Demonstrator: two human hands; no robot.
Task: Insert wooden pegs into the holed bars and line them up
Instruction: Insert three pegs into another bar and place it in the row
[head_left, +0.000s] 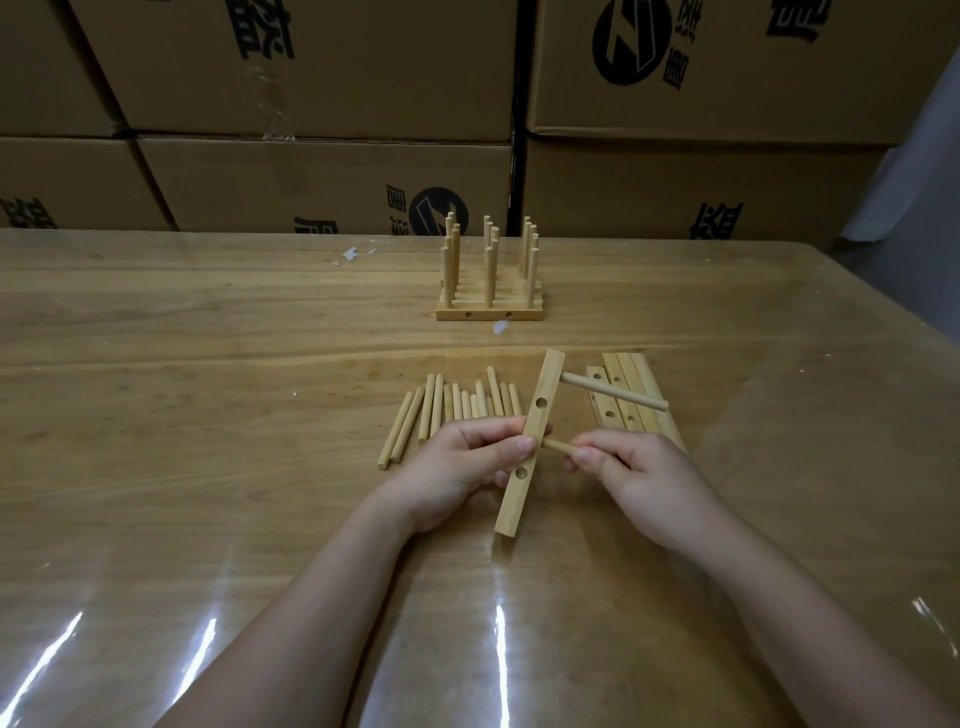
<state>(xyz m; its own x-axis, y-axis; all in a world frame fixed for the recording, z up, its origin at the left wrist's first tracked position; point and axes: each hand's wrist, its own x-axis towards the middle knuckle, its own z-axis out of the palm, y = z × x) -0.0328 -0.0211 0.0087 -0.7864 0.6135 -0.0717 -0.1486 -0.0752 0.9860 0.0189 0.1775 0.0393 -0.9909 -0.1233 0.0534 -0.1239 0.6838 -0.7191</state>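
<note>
Two grips: my left hand clamps the bar, my right hand pinches a half-hidden peg; the table stretches wide leftward.

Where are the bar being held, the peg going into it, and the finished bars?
Held bar (546, 382): head view, upper half.
Peg going in (557, 446): head view, exposed stretch beside bar.
Finished bars (488, 314): head view, front bar's side.

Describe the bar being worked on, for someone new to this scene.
On the table, near the person, the left hand grips one holed bar. Unlike the bars lying flat to its right, it has a peg sticking out sideways near its far end.
</note>
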